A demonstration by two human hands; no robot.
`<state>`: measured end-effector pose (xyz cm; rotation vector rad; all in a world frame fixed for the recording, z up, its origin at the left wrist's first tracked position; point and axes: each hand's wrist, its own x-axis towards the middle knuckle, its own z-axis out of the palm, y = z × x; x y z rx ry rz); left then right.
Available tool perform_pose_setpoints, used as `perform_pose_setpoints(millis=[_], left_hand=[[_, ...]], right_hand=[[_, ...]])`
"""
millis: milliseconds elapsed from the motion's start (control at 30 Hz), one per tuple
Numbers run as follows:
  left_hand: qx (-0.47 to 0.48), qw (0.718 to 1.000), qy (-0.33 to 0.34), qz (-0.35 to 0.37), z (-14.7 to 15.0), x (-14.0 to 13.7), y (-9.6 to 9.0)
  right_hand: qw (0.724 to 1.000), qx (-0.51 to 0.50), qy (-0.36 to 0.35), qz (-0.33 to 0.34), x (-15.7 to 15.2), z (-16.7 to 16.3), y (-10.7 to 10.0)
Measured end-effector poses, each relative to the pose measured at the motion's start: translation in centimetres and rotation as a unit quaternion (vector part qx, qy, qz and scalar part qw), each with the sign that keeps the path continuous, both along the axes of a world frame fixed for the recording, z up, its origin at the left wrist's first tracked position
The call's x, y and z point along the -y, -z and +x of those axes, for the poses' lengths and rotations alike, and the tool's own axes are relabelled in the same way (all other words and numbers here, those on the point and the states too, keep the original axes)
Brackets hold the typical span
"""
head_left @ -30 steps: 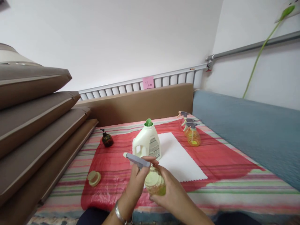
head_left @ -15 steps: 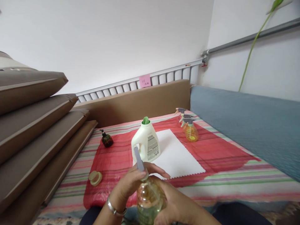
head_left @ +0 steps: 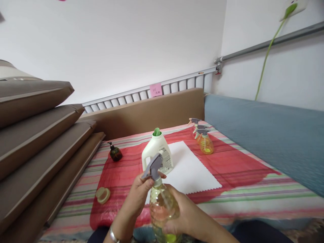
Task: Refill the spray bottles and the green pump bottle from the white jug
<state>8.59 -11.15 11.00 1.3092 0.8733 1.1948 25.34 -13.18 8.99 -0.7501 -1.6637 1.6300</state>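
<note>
A clear yellowish spray bottle [head_left: 162,202] with a grey trigger head [head_left: 154,167] stands upright between my hands at the near edge. My right hand [head_left: 186,211] is wrapped round its body, thumb in front. My left hand [head_left: 140,189], with a bracelet at the wrist, grips the trigger head near the collar. Just beyond stands a white detergent jug [head_left: 157,148], its neck uncapped and showing a green spout [head_left: 157,132]. The jug rests on a white sheet with a zigzag edge [head_left: 192,168]. A pale round cap [head_left: 103,195] lies to the left.
Several spray bottles [head_left: 206,145] stand at the back right. A dark pump bottle [head_left: 115,153] is at the back left on the red plastic sheet [head_left: 126,168]. Brown cushions [head_left: 50,148] are stacked at left, a brown panel [head_left: 152,113] stands behind, and a blue padded side [head_left: 263,131] borders the right.
The spray bottle has risen slightly, and its trigger head has turned so that its side now shows. My left hand's fingers have drawn in around the head; my right hand still holds the body.
</note>
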Motion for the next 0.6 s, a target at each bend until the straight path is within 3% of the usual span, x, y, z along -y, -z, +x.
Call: perform_pose_setpoints(millis=[100,300,467,600], left_hand=[[-0.009,0.999,0.05,-0.017,-0.5,0.2,-0.6],[0.03,0.999,-0.038,0.019,-0.6,0.1,-0.6],[0.038,0.997,0.062,-0.022,-1.7,0.3,-0.5],[0.048,0.998,0.025,-0.023,-2.0,0.4,-0.3]], right_hand=[[1.0,0.007,-0.008,-0.003,-0.1,-0.1,-0.2],[0.995,0.073,0.05,0.046,0.0,-0.4,-0.7],[0.995,0.08,0.042,0.05,0.1,-1.1,-0.4],[0.994,0.08,0.057,0.056,-0.1,-1.5,-0.2]])
